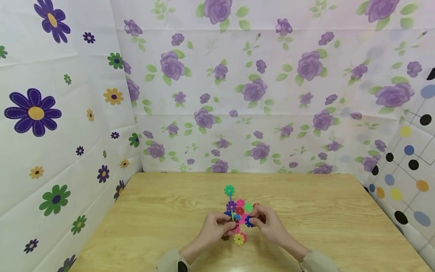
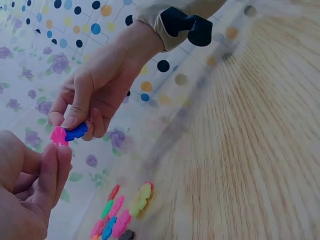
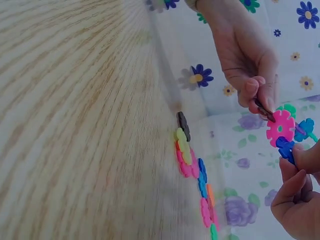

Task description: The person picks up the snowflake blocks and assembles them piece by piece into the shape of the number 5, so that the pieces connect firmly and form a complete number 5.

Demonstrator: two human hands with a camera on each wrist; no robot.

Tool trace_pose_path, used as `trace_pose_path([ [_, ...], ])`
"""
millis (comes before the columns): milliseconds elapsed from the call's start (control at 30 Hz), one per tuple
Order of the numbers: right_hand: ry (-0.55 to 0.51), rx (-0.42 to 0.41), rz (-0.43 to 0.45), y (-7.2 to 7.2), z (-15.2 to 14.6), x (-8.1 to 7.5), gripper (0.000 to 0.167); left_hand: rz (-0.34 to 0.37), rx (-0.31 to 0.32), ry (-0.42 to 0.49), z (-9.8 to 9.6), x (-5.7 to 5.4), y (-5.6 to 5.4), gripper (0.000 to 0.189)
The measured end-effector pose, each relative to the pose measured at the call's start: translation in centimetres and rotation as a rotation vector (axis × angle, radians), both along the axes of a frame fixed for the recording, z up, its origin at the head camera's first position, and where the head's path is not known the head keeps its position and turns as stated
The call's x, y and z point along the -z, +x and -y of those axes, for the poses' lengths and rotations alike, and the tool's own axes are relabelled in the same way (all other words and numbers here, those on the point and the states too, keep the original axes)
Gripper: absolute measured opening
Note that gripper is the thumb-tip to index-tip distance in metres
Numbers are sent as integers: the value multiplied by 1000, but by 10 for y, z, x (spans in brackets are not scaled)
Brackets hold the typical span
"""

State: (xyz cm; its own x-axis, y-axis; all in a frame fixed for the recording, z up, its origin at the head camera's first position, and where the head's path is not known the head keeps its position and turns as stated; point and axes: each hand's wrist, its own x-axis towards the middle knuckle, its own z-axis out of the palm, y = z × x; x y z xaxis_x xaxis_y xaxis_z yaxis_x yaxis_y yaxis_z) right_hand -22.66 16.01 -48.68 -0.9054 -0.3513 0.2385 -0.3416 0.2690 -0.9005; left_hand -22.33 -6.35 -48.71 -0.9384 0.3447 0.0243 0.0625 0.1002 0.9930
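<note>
My left hand (image 1: pixel 213 229) pinches a dark brown notched plastic disc (image 3: pixel 264 109). Slotted against it is a pink notched disc (image 3: pixel 280 128), part of a joined piece held above the table. Opposite, my right hand (image 1: pixel 270 223) pinches a blue notched disc (image 1: pixel 249 221) between thumb and fingers. The blue disc meets the pink one's edge, as the left wrist view also shows with the pink disc (image 2: pixel 59 135) between both hands. Further along the joined piece are a purple disc (image 1: pixel 231 206) and a green disc (image 1: pixel 229 190).
Loose notched discs lie on the wooden table (image 1: pixel 163 204) under and beyond the hands, among them a yellow disc (image 1: pixel 239 238), a second brown disc (image 1: pixel 225 237) and a light green disc (image 1: pixel 248 207). A flowered cloth (image 1: pixel 238 94) hangs behind the table.
</note>
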Motion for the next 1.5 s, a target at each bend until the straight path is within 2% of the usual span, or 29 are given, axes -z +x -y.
trace_pose_path([
  [333, 7, -62, -32, 0, -1, 1, 9, -40, -23, -6, -2, 3, 6, 12],
  [567, 35, -73, -32, 1, -1, 3, 11, -26, -28, 27, -3, 6, 8, 13],
  [767, 8, -57, 19, 2, 1, 5, 9, 18, -29, 39, -5, 8, 8, 14],
  [867, -6, -33, 68, 1, 0, 4, 9, 48, -30, 23, -5, 5, 6, 15],
  [1033, -20, -23, 109, -3, -1, 5, 10, 48, -14, -26, -4, 1, 2, 16],
  [1233, 7, -9, 135, -2, 0, 9, 6, 55, 19, -50, -3, 9, 0, 16],
  [1367, 1, -9, 122, -2, 1, 11, 8, 112, 94, 32, -2, 13, -3, 21],
  [1500, -10, -18, 107, -3, 1, 10, 10, 217, 159, 134, 0, 11, -3, 32],
])
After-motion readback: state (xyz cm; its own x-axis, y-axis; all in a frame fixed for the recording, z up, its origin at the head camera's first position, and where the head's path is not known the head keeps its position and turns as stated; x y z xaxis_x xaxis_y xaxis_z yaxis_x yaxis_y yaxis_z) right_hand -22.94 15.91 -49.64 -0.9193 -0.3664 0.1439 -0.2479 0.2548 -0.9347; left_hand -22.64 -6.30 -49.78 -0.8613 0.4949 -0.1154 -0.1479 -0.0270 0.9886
